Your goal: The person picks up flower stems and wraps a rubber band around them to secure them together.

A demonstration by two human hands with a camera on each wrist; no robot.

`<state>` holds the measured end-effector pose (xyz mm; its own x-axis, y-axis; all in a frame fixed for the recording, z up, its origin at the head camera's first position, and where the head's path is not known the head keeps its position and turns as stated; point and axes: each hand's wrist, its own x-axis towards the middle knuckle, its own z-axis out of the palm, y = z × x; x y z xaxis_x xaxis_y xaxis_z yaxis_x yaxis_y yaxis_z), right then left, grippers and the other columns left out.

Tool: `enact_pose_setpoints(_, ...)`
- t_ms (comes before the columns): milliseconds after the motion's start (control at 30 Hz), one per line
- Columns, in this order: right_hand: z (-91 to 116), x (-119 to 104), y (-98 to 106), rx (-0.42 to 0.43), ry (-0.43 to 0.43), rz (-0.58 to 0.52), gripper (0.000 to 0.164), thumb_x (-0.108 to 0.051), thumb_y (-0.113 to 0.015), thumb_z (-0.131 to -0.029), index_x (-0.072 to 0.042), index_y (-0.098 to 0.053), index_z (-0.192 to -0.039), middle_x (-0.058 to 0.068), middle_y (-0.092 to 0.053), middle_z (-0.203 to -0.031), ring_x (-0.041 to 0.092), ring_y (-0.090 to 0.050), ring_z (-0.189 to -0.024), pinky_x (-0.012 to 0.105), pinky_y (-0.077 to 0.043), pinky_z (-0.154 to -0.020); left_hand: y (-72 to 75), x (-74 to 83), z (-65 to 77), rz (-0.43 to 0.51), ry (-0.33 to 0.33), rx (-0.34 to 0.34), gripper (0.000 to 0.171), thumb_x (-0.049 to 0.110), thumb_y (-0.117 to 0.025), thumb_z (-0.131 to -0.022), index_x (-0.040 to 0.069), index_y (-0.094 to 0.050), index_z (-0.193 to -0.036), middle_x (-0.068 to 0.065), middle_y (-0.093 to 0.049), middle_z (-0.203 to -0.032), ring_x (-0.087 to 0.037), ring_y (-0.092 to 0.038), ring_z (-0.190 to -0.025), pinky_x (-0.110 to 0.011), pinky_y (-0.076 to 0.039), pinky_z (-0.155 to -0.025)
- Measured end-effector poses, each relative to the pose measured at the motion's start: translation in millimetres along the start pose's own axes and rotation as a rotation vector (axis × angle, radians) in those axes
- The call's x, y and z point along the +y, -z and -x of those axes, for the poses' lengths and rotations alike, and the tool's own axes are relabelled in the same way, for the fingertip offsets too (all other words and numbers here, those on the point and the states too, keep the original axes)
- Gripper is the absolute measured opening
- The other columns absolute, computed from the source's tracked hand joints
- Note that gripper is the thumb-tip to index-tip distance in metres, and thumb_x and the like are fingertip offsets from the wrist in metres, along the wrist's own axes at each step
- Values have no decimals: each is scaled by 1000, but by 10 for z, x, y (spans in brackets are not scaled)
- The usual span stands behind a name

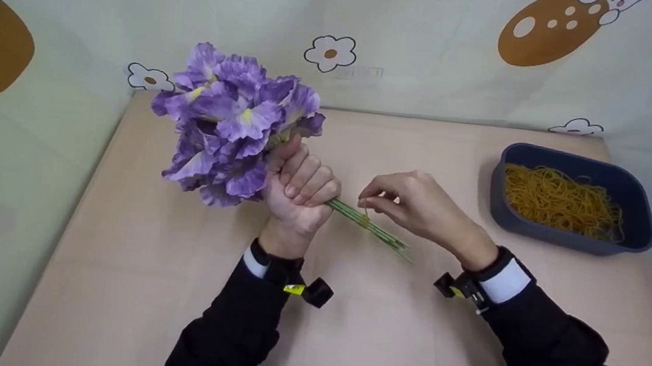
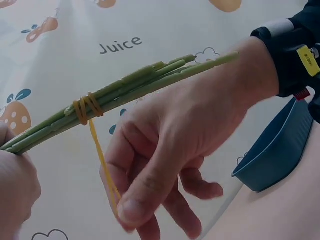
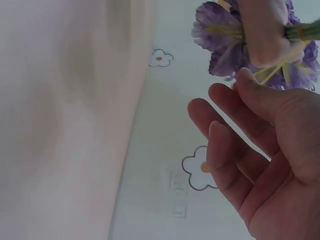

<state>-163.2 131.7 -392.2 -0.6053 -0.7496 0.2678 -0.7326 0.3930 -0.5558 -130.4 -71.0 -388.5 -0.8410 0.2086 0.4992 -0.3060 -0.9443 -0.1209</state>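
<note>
My left hand grips a bunch of purple artificial flowers by its green stems, the blooms up and to the left. A yellow rubber band is wound several times around the stems, below the left fist. Between thumb and forefinger, my right hand pinches the band's free loop, pulled taut away from the stems in the left wrist view. The right hand's other fingers are loosely bent and hold nothing.
A dark blue plastic tub with many yellow rubber bands stands at the right of the pale pink table. A patterned cloth backdrop rises behind the table and along its sides.
</note>
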Motion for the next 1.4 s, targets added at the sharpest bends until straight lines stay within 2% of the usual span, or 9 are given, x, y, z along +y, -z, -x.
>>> enact_pose_setpoints(200, 36, -101, -371, -3, 98, -70, 8, -15, -72, -94, -10, -74, -89, -4, -70, -77, 6, -61, -63, 22, -49, -54, -3, 55, -1, 32, -100, -8, 48, 14, -48, -97, 19, -25, -56, 7, -24, -43, -6, -20, -37, -18, -16, -38)
enact_pose_setpoints(367, 142, -257, -619, 62, 132, -70, 5, -12, -70, -96, -7, -70, -96, -2, -70, -81, 4, -62, -67, 19, -51, -59, 4, 136, -10, 15, -174, -2, 47, 14, -47, -98, 19, -25, -56, 8, -22, -44, -7, -20, -37, -18, -16, -39)
enact_pose_setpoints(467, 215, -373, -684, 86, 129, -11, 6, -14, -70, -96, -9, -67, -95, -3, -68, -80, 2, -60, -68, 17, -51, -61, 10, 169, -12, 1, -200, -6, 47, 14, -47, -98, 19, -25, -57, 8, -22, -45, -7, -21, -38, -19, -16, -39)
enact_pose_setpoints(567, 272, -483, -693, 136, 149, -6, 7, -13, -71, -96, -8, -66, -93, -3, -69, -80, 1, -59, -66, 17, -51, -60, 31, 189, -14, -26, -220, -1, 48, 14, -48, -98, 19, -24, -57, 7, -22, -45, -7, -21, -38, -19, -16, -39)
enact_pose_setpoints(733, 353, -605, -701, 189, 179, -118, 2, -6, -67, -96, -6, -66, -97, 1, -72, -87, 1, -62, -61, 10, -50, -56, 62, 199, -12, -80, -248, 35, 49, 12, -51, -96, 18, -23, -56, 6, -25, -43, -6, -19, -37, -18, -16, -38)
enact_pose_setpoints(867, 395, -682, -658, 182, 161, -183, 2, -6, -63, -99, -5, -66, -99, 2, -72, -89, 2, -63, -59, 9, -49, -55, 64, 189, -15, -135, -257, 53, 51, 11, -54, -96, 18, -21, -56, 5, -29, -41, -6, -17, -36, -17, -15, -37)
enact_pose_setpoints(1033, 367, -719, -474, 205, 154, -190, 5, -7, -63, -100, -5, -67, -100, 2, -70, -85, 5, -64, -58, 11, -50, -55, 77, 169, -8, -193, -235, 52, 54, 12, -56, -95, 18, -20, -56, 6, -26, -41, -4, -14, -37, -16, -14, -37)
enact_pose_setpoints(1267, 216, -553, -63, 300, 149, -31, 6, -2, -69, -94, -4, -70, -99, 1, -70, -85, 6, -65, -64, 12, -52, -58, 47, 118, -4, -260, -111, 68, 58, 12, -58, -94, 17, -17, -54, 6, -25, -42, -5, -12, -38, -15, -12, -39)
enact_pose_setpoints(1400, 135, -373, 119, 309, 118, 62, 8, -4, -70, -94, -7, -73, -101, -1, -72, -89, 4, -65, -66, 11, -51, -62, 45, 111, -3, -281, -34, 50, 58, 12, -58, -94, 17, -17, -53, 6, -20, -42, -5, -12, -38, -15, -12, -39)
